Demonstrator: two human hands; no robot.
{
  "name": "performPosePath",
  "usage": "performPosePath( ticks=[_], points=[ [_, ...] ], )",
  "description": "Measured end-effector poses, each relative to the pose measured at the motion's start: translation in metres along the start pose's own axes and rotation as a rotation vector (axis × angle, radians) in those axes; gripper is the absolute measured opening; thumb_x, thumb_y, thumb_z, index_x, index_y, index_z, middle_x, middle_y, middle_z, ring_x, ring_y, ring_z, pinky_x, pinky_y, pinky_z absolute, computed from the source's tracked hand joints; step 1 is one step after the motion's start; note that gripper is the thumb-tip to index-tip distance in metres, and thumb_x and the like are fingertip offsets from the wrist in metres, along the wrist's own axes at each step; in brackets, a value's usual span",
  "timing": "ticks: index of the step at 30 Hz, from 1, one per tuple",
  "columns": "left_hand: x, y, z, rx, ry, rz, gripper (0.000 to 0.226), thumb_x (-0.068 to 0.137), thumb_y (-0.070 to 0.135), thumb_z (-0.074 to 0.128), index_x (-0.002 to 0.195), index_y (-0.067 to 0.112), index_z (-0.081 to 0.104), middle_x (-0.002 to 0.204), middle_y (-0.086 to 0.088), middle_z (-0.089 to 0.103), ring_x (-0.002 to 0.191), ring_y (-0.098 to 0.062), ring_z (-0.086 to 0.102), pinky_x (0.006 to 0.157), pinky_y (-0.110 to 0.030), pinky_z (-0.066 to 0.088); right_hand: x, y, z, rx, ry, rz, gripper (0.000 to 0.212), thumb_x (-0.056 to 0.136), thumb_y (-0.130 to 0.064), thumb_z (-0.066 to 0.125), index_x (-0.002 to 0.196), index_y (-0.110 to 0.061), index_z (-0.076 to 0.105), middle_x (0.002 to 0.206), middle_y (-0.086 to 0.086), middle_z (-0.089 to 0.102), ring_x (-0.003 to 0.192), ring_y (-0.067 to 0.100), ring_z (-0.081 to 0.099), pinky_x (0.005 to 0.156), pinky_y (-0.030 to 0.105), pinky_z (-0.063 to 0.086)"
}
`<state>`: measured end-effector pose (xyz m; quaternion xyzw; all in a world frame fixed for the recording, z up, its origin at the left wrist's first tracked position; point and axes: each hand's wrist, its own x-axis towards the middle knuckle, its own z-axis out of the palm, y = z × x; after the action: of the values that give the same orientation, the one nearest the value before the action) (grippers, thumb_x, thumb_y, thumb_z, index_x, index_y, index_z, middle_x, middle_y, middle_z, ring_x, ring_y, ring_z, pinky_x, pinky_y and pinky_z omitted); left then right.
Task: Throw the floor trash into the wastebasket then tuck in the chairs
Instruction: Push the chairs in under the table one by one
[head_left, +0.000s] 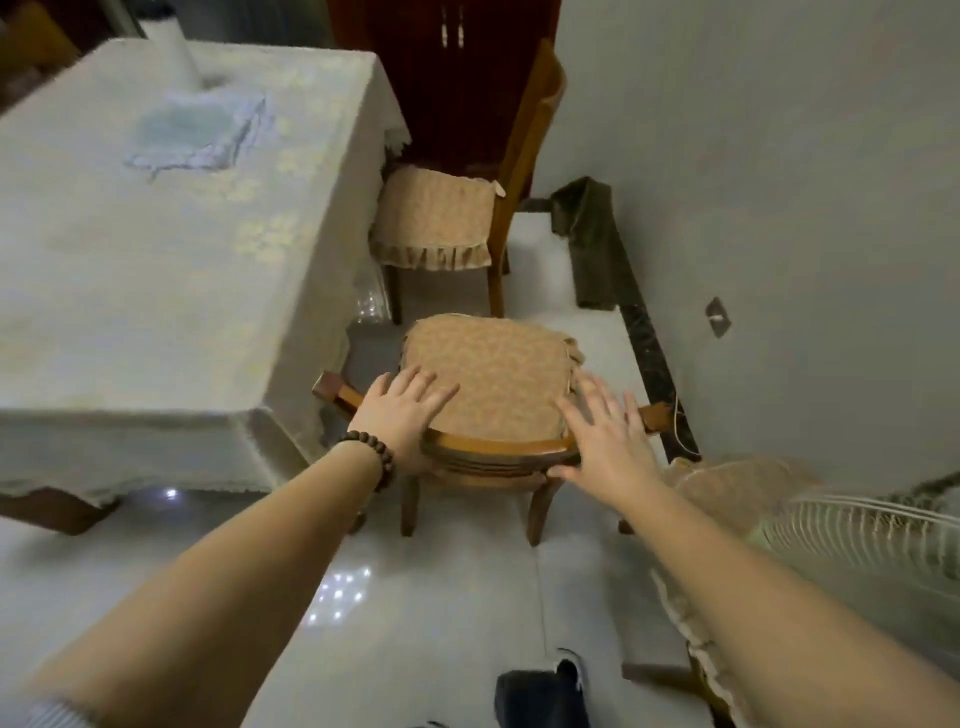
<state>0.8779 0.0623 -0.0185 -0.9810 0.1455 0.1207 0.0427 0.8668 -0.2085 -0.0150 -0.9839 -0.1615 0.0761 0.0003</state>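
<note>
A wooden chair (493, 374) with a tan cushion stands in front of me, its curved backrest (498, 449) nearest to me. It sits apart from the table (171, 260), off the table's right corner. My left hand (400, 415) lies flat on the left end of the backrest with its fingers spread. My right hand (608, 436) rests on the right end, fingers apart and the thumb under the rail. A second cushioned chair (436, 218) stands farther back, its seat close to the table's right side. No wastebasket or floor trash shows.
The table wears a pale tablecloth with a folded cloth (197, 130) on it. A third cushioned seat (727, 488) and a fan grille (872, 540) are at my right. The wall and a dark baseboard (644, 332) run along the right. My foot (545, 691) is below.
</note>
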Motion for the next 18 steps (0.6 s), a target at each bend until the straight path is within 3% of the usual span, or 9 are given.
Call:
performPosePath(
  ticks=[3, 5, 6, 8, 11, 14, 18],
  points=[
    [0.013, 0.007, 0.003, 0.07, -0.04, -0.078, 0.066, 0.08, 0.053, 0.06, 0.138, 0.034, 0.036, 0.145, -0.001, 0.039, 0.136, -0.025, 0.028, 0.106, -0.046, 0.031, 0.022, 0.013, 0.007, -0.144, 0.008, -0.149, 0.086, 0.079, -0.057, 0.062, 0.148, -0.027, 0.019, 0.159, 0.01, 0.005, 0.146, 0.028, -0.001, 0.114, 0.056, 0.002],
    [0.016, 0.009, 0.005, 0.129, -0.023, -0.094, 0.036, 0.082, 0.053, 0.055, 0.112, 0.032, 0.059, 0.117, 0.002, 0.06, 0.114, -0.021, 0.051, 0.091, -0.04, 0.04, 0.025, 0.015, 0.011, -0.17, 0.038, -0.181, 0.073, 0.078, -0.051, 0.065, 0.141, -0.026, 0.036, 0.154, 0.011, 0.026, 0.143, 0.029, 0.018, 0.112, 0.054, 0.013],
    [0.014, 0.01, 0.004, 0.141, -0.023, -0.101, 0.033, 0.082, 0.055, 0.053, 0.1, 0.03, 0.063, 0.103, 0.004, 0.065, 0.101, -0.021, 0.058, 0.085, -0.036, 0.043, 0.025, 0.014, 0.012, -0.174, 0.044, -0.198, 0.065, 0.077, -0.049, 0.067, 0.133, -0.025, 0.045, 0.146, 0.01, 0.039, 0.137, 0.029, 0.029, 0.109, 0.052, 0.02],
    [0.013, 0.01, 0.005, 0.161, -0.021, -0.114, 0.037, 0.079, 0.061, 0.051, 0.088, 0.027, 0.064, 0.086, 0.006, 0.065, 0.084, -0.02, 0.062, 0.077, -0.033, 0.046, 0.025, 0.015, 0.014, -0.176, 0.064, -0.221, 0.049, 0.069, -0.045, 0.074, 0.111, -0.023, 0.06, 0.12, 0.004, 0.06, 0.116, 0.027, 0.05, 0.097, 0.047, 0.034],
    [0.014, 0.012, 0.008, 0.188, -0.015, -0.138, 0.035, 0.081, 0.059, 0.051, 0.09, 0.028, 0.063, 0.086, 0.006, 0.065, 0.084, -0.02, 0.062, 0.078, -0.034, 0.047, 0.027, 0.018, 0.015, -0.162, 0.061, -0.222, 0.041, 0.052, -0.042, 0.085, 0.082, -0.021, 0.067, 0.087, 0.001, 0.067, 0.085, 0.026, 0.061, 0.074, 0.04, 0.045],
    [0.015, 0.013, 0.005, 0.184, -0.037, -0.143, 0.038, 0.079, 0.062, 0.051, 0.092, 0.028, 0.062, 0.089, 0.006, 0.065, 0.089, -0.02, 0.062, 0.079, -0.033, 0.045, 0.03, 0.021, 0.016, -0.176, 0.075, -0.249, 0.046, 0.038, -0.044, 0.09, 0.071, -0.021, 0.066, 0.071, 0.0, 0.065, 0.068, 0.024, 0.062, 0.056, 0.033, 0.044],
    [0.016, 0.021, 0.001, 0.154, -0.101, -0.185, 0.032, 0.081, 0.057, 0.053, 0.092, 0.028, 0.062, 0.087, 0.005, 0.063, 0.085, -0.019, 0.06, 0.077, -0.033, 0.044, 0.033, 0.029, 0.013, -0.19, 0.087, -0.306, 0.048, 0.035, -0.046, 0.09, 0.068, -0.021, 0.065, 0.064, -0.002, 0.062, 0.06, 0.023, 0.06, 0.048, 0.027, 0.041]
  ],
)
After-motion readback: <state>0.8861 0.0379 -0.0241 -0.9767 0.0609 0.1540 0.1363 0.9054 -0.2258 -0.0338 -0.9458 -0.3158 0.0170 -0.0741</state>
